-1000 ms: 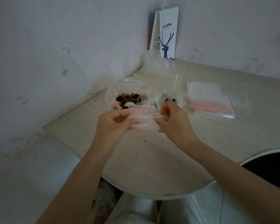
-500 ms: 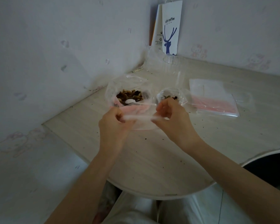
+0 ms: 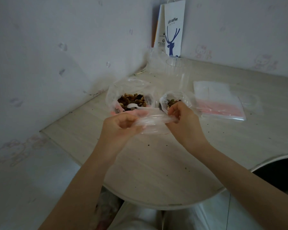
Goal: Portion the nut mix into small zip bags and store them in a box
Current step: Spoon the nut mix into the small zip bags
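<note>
A small clear plastic zip bag [image 3: 151, 123] is held in the air just above the pale wooden bench [image 3: 156, 163], stretched between both hands. Its long axis runs left to right, straight across the person's front. The left hand [image 3: 121, 128] pinches the left end in a narrow grip, fingers curled round the film. The right hand [image 3: 184, 125] pinches the right end the same way, thumb against fingertips. The bag looks empty and flattened. I cannot tell whether its mouth is parted yet.

The coming move turns on where the supply lies. The large clear plastic bag of brown nut mix [image 3: 131, 99] stands open on the bench just beyond the held bag and a little to the left. It is nearer the left hand than the right. A white plastic spoon [image 3: 131, 106] lies in the nuts at the near edge. A second small clear bag with some nuts inside [image 3: 171, 100] sits just beyond the right hand.

My judgement is that one hand must let go to take the spoon while the other keeps the mouth facing up.

A flat stack of unused zip bags with pink strips [image 3: 219, 103] lies to the right, well apart from both hands.
</note>
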